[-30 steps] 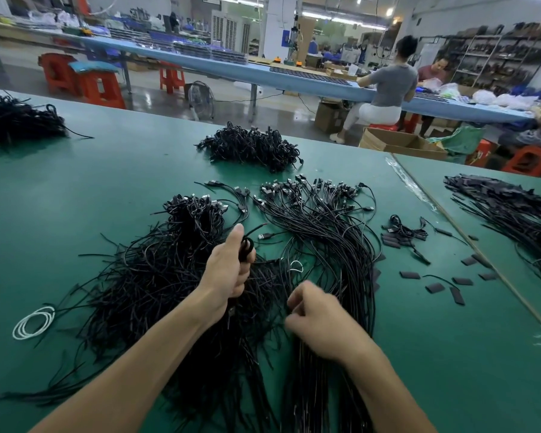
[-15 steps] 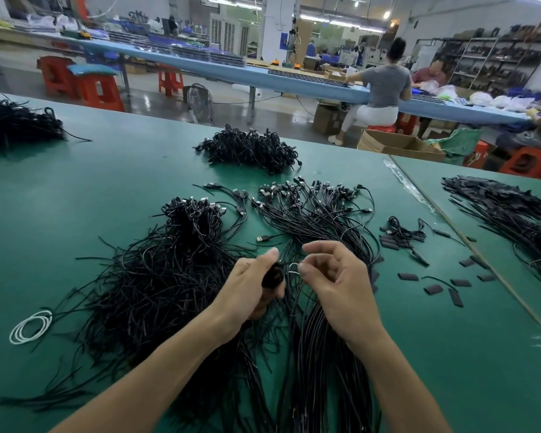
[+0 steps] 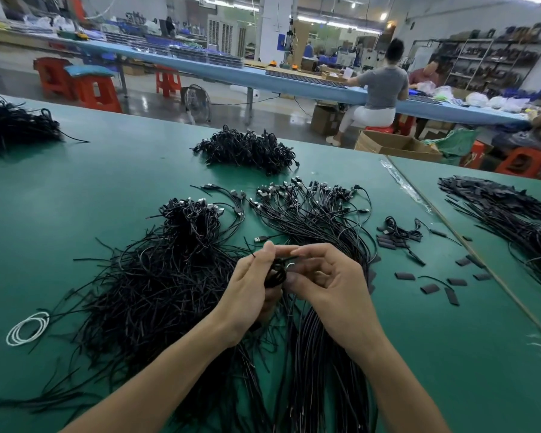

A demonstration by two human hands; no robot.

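My left hand [image 3: 250, 289] grips a small coiled black cable [image 3: 276, 272] above the green table [image 3: 75, 189]. My right hand [image 3: 328, 282] meets it from the right and pinches a small white tie [image 3: 290, 266] at the coil. Under both hands lie two big heaps of black cables: a tangled one [image 3: 156, 282] at the left and a straighter fan with USB plugs [image 3: 319, 220] at the right.
A finished bundle pile [image 3: 247, 150] lies farther back, another [image 3: 13, 126] at far left. White tie loops [image 3: 28, 328] sit at the left, black sleeve pieces [image 3: 431, 287] at the right, more cables [image 3: 506, 214] on the neighbouring table. Two people sit at a blue bench [image 3: 384, 89] behind.
My right hand rose from the cable fan and came to the left hand's coil. Both hands now work close together on the coil, a little nearer the camera.
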